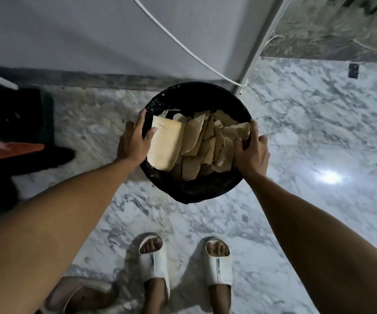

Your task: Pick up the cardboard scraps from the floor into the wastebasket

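A round black wastebasket (196, 191) lined with a black bag stands on the marble floor near the wall. Several brown cardboard scraps (196, 143) fill it, and a larger pale piece (164, 143) leans at its left side. My left hand (135, 141) grips the basket's left rim, thumb inside against the pale piece. My right hand (253, 150) grips the right rim, fingers curled over the edge beside the scraps.
A white wall with a white cable (183, 45) rises behind the basket. A white post (260, 46) stands at its right. Dark objects and an orange item (15, 149) lie at the left. My feet in white slippers (153, 261) stand below; another slipper (81, 295) lies bottom left.
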